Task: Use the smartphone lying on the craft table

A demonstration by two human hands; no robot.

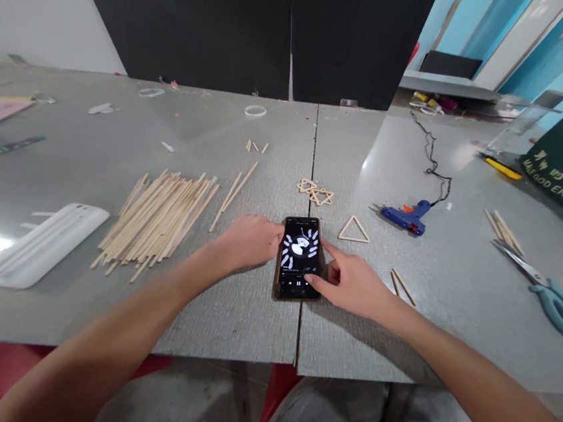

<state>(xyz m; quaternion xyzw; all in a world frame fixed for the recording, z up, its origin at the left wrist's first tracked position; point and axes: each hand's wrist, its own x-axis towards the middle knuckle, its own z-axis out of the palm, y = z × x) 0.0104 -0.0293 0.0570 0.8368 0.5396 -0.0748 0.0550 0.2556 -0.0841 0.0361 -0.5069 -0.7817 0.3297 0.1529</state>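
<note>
Steadying a smartphone (299,258) on the grey tabletop (230,313), the left hand (247,241) rests against the phone's left edge with its fingers loosely curled, touching rather than clasping it. The right hand (349,283) lies at the phone's right side, thumb on the lower part of the lit screen, which shows a round graphic and what look like playback buttons; the remaining fingers are relaxed and hold nothing. The phone lies flat across the seam between the two tabletop panels, directly in front of the person.

Judging by what is laid out, the stick work appears only partly done: two small star shapes (315,192) made of sticks and one stick triangle (354,230) lie finished just beyond the phone, while a large pile of loose wooden sticks (157,221) sits unused to the left. A blue glue gun (405,217) with its black cord lies to the right, apart from both hands. Two loose sticks (403,285) lie near the right wrist, and teal-handled scissors (551,298) sit farther right. A white ribbed plastic piece (41,244) rests at far left. Nothing lies between the hands and the phone.
</note>
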